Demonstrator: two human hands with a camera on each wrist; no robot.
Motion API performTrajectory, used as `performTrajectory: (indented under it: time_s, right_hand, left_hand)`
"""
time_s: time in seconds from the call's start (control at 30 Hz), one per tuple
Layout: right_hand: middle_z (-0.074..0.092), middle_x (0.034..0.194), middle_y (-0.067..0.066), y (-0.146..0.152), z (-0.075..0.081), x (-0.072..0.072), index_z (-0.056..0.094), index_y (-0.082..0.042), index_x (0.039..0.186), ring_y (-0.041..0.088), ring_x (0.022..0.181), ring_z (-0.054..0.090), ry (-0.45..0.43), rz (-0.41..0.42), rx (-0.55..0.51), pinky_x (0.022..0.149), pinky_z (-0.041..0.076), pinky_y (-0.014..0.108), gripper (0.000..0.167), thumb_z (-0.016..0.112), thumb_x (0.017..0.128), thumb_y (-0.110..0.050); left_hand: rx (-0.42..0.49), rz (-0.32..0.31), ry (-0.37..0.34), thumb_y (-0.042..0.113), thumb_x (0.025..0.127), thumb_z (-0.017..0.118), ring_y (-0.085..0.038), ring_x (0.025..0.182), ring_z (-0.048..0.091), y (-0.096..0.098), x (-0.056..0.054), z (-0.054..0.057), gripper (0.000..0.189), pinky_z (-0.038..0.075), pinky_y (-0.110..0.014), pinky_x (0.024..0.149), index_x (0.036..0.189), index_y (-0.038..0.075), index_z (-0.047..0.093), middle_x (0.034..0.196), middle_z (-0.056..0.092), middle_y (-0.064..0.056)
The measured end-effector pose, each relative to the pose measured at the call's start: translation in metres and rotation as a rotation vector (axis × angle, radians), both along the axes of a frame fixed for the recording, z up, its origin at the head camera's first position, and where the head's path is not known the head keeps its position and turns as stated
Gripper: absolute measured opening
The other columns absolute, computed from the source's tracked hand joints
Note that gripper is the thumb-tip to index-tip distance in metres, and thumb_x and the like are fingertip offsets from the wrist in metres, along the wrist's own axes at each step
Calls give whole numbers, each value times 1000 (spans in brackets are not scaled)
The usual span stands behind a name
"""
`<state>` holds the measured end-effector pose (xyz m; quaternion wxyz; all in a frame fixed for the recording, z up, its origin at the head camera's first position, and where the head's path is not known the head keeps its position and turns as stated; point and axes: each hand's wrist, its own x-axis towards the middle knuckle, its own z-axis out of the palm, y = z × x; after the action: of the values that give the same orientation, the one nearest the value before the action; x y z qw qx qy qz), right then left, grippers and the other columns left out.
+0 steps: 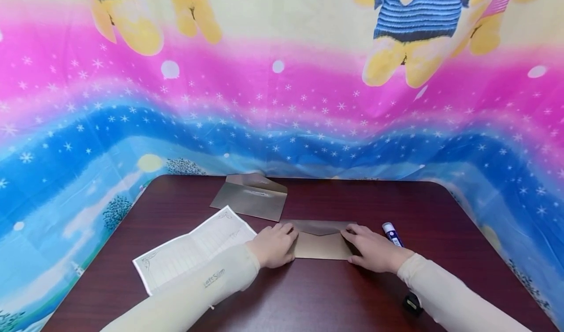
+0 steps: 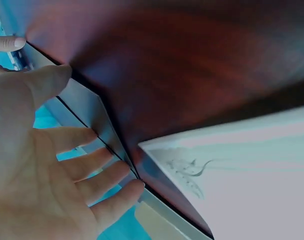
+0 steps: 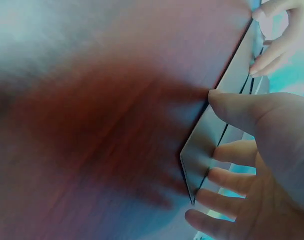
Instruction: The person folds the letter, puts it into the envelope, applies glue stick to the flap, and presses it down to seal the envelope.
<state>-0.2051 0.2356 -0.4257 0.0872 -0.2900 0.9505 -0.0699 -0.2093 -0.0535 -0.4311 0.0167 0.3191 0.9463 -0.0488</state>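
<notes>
A bronze-brown envelope (image 1: 323, 248) lies flat on the table between both hands, its darker pointed flap (image 1: 318, 226) along the far side, the tip toward me. My left hand (image 1: 274, 246) rests at the envelope's left end. In the left wrist view the thumb is at its near edge, and the fairly straight, spread fingers touch it farther back. At the right end rests my right hand (image 1: 376, 249); the right wrist view shows its thumb on the near edge and its fingers lightly bent, tips at the envelope. How firmly the fingertips press is hard to see.
A second brown envelope (image 1: 251, 202), flap raised, lies behind on the left. A white bordered sheet (image 1: 189, 251) is partly under my left forearm. A glue stick (image 1: 391, 234) lies beyond my right hand, and a small black object (image 1: 411, 304) beside the right sleeve.
</notes>
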Motion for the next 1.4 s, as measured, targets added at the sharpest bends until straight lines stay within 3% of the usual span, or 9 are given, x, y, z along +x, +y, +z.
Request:
performTrajectory:
  time_s: [0.33, 0.8, 0.93, 1.07, 1.17, 1.27, 1.4]
  right_hand:
    - [45, 153, 27, -4, -7, -28, 49, 3, 145, 44, 142, 44, 27, -56, 17, 112, 43, 56, 61, 70, 96, -26]
    - [51, 147, 29, -16, -9, -59, 52, 5, 142, 44, 137, 49, 75, -117, 89, 111, 44, 55, 53, 66, 98, -21]
    - [52, 146, 29, -16, -10, -66, 53, 6, 141, 45, 135, 51, 88, -136, 91, 109, 46, 55, 52, 66, 98, -20]
    - [53, 145, 28, -16, -11, -72, 54, 6, 140, 44, 133, 54, 101, -168, 89, 107, 48, 55, 51, 67, 98, -21]
    - [54, 144, 28, -16, -12, -76, 55, 5, 140, 43, 130, 56, 108, -188, 89, 105, 50, 54, 50, 66, 98, -21]
    - [54, 143, 28, -16, -13, -80, 55, 5, 139, 44, 128, 57, 107, -201, 96, 102, 52, 54, 50, 66, 99, -21]
    - [53, 144, 29, -16, -13, -85, 53, 5, 141, 45, 128, 57, 89, -221, 104, 102, 52, 55, 50, 64, 100, -21]
  left_hand:
    - [-30, 78, -44, 43, 98, 64, -23, 123, 60, 6, -29, -5, 55, 53, -40, 102, 143, 14, 54, 139, 57, -5]
    - [-32, 124, 76, 37, 99, 64, -21, 107, 65, 14, -55, -11, 28, 57, -37, 85, 118, 16, 66, 112, 67, -3]
    - [-21, 107, 126, 21, 100, 63, -22, 104, 66, 18, -61, -13, 15, 58, -37, 83, 111, 14, 69, 110, 68, -4]
    - [-11, 90, 154, 7, 98, 60, -24, 101, 67, 22, -68, -12, 17, 59, -37, 82, 110, 12, 71, 108, 70, -5]
    - [-15, 102, 131, 8, 98, 61, -24, 101, 69, 24, -73, -11, 18, 58, -38, 85, 112, 12, 71, 108, 71, -5]
    - [-16, 132, 82, 19, 100, 61, -25, 103, 69, 25, -77, -11, 20, 57, -39, 89, 118, 12, 69, 113, 71, -4]
    - [-7, 173, -16, 36, 102, 57, -27, 119, 65, 27, -81, -10, 41, 53, -41, 101, 134, 10, 61, 133, 65, -7]
